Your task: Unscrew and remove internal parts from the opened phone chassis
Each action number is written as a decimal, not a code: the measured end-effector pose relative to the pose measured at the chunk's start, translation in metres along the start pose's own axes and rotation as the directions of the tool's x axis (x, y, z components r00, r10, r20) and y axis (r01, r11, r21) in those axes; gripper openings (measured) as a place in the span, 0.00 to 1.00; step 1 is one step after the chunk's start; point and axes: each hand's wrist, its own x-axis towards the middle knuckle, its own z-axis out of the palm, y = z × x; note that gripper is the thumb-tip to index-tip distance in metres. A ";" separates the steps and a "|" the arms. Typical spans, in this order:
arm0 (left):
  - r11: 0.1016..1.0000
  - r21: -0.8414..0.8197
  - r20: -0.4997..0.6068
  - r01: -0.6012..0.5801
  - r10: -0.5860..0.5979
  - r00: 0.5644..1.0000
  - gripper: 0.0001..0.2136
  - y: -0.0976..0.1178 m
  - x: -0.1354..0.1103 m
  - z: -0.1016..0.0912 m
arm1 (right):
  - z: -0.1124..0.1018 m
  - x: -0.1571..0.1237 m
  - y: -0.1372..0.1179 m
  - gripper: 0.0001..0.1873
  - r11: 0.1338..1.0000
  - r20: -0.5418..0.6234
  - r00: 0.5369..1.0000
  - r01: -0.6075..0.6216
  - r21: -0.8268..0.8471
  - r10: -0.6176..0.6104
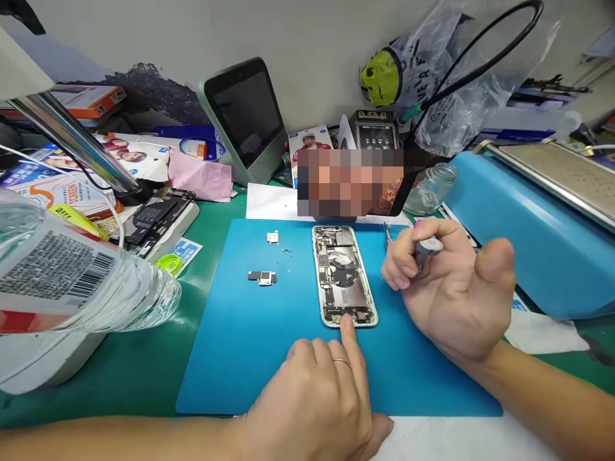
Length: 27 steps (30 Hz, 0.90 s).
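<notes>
An opened phone [343, 274] lies lengthwise on a blue work mat [250, 346], its boards and parts exposed. My left hand [321, 390] rests on the mat below it, fingers curled, with the ringed finger stretched out and touching the phone's near end. My right hand [446, 288] hovers just right of the phone, palm turned towards me, its fingers closed round a small metal-capped screwdriver [426, 248]. Two small loose phone parts [262, 277] [272, 237] lie on the mat left of the phone.
A clear plastic water bottle [72, 275] lies at the left edge. A small screen device [247, 118] stands at the back. A second phone body [158, 221], a glass jar [430, 189], a blue machine [528, 224] at right and papers crowd the green bench.
</notes>
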 end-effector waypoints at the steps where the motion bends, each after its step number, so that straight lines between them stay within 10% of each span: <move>1: 1.000 0.000 0.015 -0.003 0.003 1.000 0.30 0.000 0.000 -0.002 | 0.000 0.000 0.001 0.20 1.000 0.003 1.000 -0.006 0.007 0.006; 5: 0.999 0.017 0.035 -0.028 0.027 0.999 0.29 0.000 0.000 -0.004 | -0.002 -0.003 0.004 0.10 0.998 0.034 0.998 -0.061 0.005 0.061; 13: 0.996 0.069 -0.031 -0.058 0.061 0.998 0.31 -0.002 0.000 0.003 | 0.002 -0.012 -0.001 0.29 0.950 0.157 0.950 -0.238 -0.203 0.271; 27: 0.986 0.150 -0.168 -0.072 0.097 0.981 0.33 -0.009 0.003 0.011 | 0.001 -0.016 -0.003 0.30 0.940 0.175 0.928 -0.306 -0.152 0.330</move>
